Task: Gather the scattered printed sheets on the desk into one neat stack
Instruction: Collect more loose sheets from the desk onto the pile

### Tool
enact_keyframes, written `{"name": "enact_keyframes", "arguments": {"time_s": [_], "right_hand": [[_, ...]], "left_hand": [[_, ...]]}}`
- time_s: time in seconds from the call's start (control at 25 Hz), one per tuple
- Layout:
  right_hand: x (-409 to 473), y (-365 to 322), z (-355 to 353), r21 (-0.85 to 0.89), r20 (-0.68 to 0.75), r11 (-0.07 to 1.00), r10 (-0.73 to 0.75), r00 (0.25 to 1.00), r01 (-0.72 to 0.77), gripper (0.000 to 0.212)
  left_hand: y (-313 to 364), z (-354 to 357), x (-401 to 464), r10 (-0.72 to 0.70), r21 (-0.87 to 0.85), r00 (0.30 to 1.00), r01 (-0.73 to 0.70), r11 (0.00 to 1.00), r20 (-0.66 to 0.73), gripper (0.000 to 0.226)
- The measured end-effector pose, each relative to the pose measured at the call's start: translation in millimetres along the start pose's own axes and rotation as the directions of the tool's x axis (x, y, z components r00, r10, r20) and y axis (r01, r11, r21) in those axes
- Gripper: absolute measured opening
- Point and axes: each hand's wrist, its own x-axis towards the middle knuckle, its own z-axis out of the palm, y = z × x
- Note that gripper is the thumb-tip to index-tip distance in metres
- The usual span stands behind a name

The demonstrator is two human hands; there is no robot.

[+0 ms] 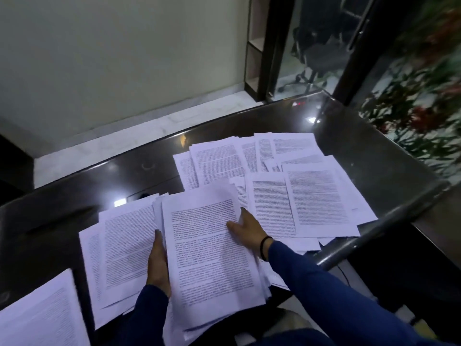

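A thick bundle of printed sheets (212,248) lies at the desk's near edge, overhanging it. My left hand (157,265) grips the bundle's left side, fingers tucked under it. My right hand (247,232) holds its right edge, thumb on top of the page. More printed sheets (119,245) lie fanned just left of the bundle. A loose spread of sheets (294,181) covers the desk beyond and to the right. One separate sheet (42,313) sits at the near left corner.
The dark glossy desk (74,196) has a metal rail (374,231) along its right edge. A wall and pale floor lie beyond it. A glass door, an office chair (316,53) and a plant (421,101) stand at the back right.
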Motion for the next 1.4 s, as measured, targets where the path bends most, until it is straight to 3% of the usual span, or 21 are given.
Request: {"name": "enact_keyframes", "arguments": {"time_s": [0.12, 0.2, 0.32, 0.36, 0.44, 0.52, 0.76, 0.84, 0.96, 1.16, 1.24, 1.32, 1.4], "right_hand": [[-1, 27, -26, 0.038, 0.044, 0.999, -0.013, 0.999, 0.012, 0.049], [5, 40, -59, -0.129, 0.177, 0.99, -0.039, 0.983, 0.062, 0.053], [33, 51, -137, -0.465, 0.373, 0.88, 0.096, 0.923, 0.097, 0.055], [48, 57, -165, -0.535, 0.346, 0.839, 0.115, 0.931, 0.096, 0.055], [84, 67, -218, -0.64, 0.146, 0.766, 0.05, 0.988, 0.056, 0.055], [118, 76, -255, -0.727, 0.003, 0.686, -0.007, 1.0, 0.007, 0.062], [189, 78, -312, -0.863, 0.101, 0.501, 0.051, 0.994, 0.062, 0.121], [198, 74, -312, -0.921, 0.058, 0.389, 0.086, 0.995, 0.02, 0.124], [204, 71, -315, -0.964, 0.046, 0.264, 0.067, 0.997, 0.027, 0.105], [200, 70, -325, -0.932, 0.073, 0.359, 0.059, 0.996, 0.047, 0.071], [195, 60, -330, -0.918, 0.09, 0.39, 0.031, 0.996, 0.071, 0.068], [190, 35, -337, -0.85, 0.137, 0.517, 0.023, 0.99, 0.106, 0.078], [180, -1, -342, -0.817, 0.232, 0.533, -0.044, 0.972, 0.22, 0.066]], "left_hand": [[-14, 21, 8, 0.114, 0.317, 0.991, -0.132, 0.939, 0.075, 0.036], [-14, 39, 7, 0.178, 0.474, 0.982, -0.186, 0.861, 0.063, 0.024], [-2, 77, 2, 0.287, 0.693, 0.95, -0.288, 0.66, 0.122, 0.004], [0, 90, 5, 0.309, 0.738, 0.938, -0.319, 0.594, 0.157, 0.007], [-1, 119, 11, 0.319, 0.8, 0.928, -0.336, 0.497, 0.192, 0.014], [-6, 141, 18, 0.329, 0.844, 0.918, -0.351, 0.405, 0.223, 0.022], [-18, 186, 13, 0.334, 0.871, 0.91, -0.359, 0.335, 0.247, 0.022], [-17, 190, 10, 0.331, 0.89, 0.913, -0.341, 0.303, 0.238, 0.021], [-12, 200, 6, 0.348, 0.902, 0.915, -0.313, 0.296, 0.203, 0.018], [-3, 215, 1, 0.356, 0.899, 0.909, -0.327, 0.292, 0.215, 0.021], [1, 220, 0, 0.357, 0.899, 0.905, -0.338, 0.278, 0.23, 0.018], [4, 225, 2, 0.358, 0.891, 0.897, -0.366, 0.268, 0.261, 0.014], [7, 235, 3, 0.343, 0.867, 0.88, -0.425, 0.26, 0.328, 0.014]]}}
